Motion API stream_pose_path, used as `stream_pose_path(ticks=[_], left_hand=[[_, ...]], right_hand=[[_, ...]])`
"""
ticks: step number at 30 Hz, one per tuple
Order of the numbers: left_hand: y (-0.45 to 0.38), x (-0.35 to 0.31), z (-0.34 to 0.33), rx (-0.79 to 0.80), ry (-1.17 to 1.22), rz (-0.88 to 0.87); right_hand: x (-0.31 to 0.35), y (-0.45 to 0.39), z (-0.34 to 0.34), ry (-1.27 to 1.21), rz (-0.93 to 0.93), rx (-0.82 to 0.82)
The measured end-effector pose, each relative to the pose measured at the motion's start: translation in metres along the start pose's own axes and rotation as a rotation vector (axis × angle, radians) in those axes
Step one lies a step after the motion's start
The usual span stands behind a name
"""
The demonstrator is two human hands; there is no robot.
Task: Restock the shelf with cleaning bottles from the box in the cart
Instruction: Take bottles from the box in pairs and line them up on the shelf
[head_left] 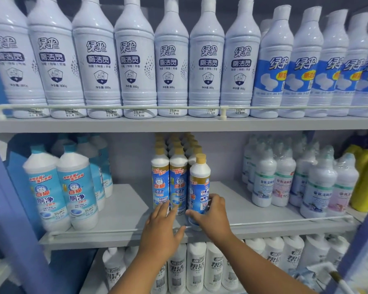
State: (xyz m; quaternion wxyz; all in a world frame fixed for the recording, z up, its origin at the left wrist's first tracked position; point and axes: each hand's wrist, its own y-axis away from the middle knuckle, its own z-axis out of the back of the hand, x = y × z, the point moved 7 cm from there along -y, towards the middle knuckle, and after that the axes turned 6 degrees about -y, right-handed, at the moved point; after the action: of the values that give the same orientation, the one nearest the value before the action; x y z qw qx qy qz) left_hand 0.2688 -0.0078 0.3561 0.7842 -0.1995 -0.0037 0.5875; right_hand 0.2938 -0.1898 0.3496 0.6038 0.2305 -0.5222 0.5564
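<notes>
On the middle shelf (119, 211) stand rows of slim white bottles with gold caps and blue labels (160, 179). My right hand (210, 213) grips the lower part of the front right bottle (199, 181), which stands at the shelf's front rail and leans slightly. My left hand (164, 225) reaches beside it with straight fingers touching the base of the neighbouring bottle (178, 183). The box and the cart are out of view.
Tall white bottles (134, 60) fill the top shelf behind a white rail (115, 107). Blue-capped bottles (58, 187) stand at the middle shelf's left, shrink-wrapped bottles (284, 179) and yellow ones (367, 177) at its right. White bottles (195, 266) line the bottom shelf.
</notes>
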Motion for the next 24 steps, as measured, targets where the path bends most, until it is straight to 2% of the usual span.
stream_pose_path(ticks=[7, 12, 24], left_hand=[[-0.004, 0.008, -0.002, -0.002, 0.031, 0.007], [-0.007, 0.006, -0.003, 0.013, 0.036, 0.009], [-0.008, -0.003, -0.010, 0.052, -0.014, 0.001]], right_hand=[[-0.007, 0.002, -0.002, -0.114, 0.031, 0.098], [-0.013, 0.000, 0.002, -0.042, -0.010, 0.060], [-0.006, 0.001, 0.000, -0.037, 0.042, 0.154]])
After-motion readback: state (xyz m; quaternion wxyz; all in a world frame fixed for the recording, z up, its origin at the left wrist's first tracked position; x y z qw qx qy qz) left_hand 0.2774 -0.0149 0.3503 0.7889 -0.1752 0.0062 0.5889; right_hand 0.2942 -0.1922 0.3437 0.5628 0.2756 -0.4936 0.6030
